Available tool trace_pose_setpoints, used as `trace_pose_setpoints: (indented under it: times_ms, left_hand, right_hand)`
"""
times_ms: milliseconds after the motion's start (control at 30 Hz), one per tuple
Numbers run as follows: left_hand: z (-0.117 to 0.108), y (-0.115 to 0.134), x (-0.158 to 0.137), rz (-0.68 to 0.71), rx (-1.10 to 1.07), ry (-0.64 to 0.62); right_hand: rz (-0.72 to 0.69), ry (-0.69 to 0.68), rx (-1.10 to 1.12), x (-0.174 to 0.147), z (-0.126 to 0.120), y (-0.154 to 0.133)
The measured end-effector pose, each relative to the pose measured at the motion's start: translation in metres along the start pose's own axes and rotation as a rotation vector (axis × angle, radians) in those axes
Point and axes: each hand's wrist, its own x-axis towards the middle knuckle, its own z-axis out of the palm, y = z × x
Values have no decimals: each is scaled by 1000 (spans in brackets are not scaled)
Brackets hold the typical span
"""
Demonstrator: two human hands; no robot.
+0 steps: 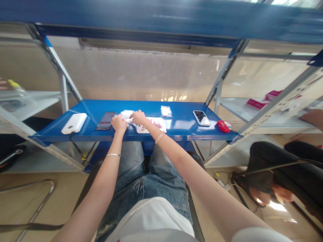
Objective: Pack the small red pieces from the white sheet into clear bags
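My left hand (119,123) is closed at the near edge of a clear plastic bag (127,114) on the blue shelf. From the other side my right hand (138,117) reaches in, its fingers pinched at the same bag; the fingertips are small and partly hidden. Beside and partly under my right hand lies a white sheet (163,125) scattered with small red and pink pieces (157,124). A second small clear bag (166,111) with whitish contents rests farther back, to the right.
A dark phone (108,118) lies left of my hands, beyond it a white power bank (74,123) with a cable. On the right are a white phone (201,118) and a red-and-white object (223,126). Metal posts frame the blue shelf (181,126). Another person sits at right.
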Motion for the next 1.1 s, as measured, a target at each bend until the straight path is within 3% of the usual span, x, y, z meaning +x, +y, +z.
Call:
trace_pose_setpoints:
  times_ms: [267,433,567,733,833,933,1100]
  left_hand:
    - [-4,6,-4,1,-89,136]
    - [-6,16,-10,7,-94,121]
    - [0,50,-31,115,-95,82]
    - [18,113,-74,516,-107,-177]
    - [30,140,-100,671,-123,-330]
    - [38,155,-118,716,-150,-379]
    - [39,162,-134,634,-191,-384]
  right_hand:
    - [426,246,-58,-18,-30,84]
    - [483,202,-89,-30,-31,142]
    - [473,115,-22,-34,-29,171]
    - [481,42,17,-49,-16,186]
    - [504,54,11,-63,-9,187]
    - [519,44,5,-76,-8,187]
    - [533,-5,30,-103,-16,182]
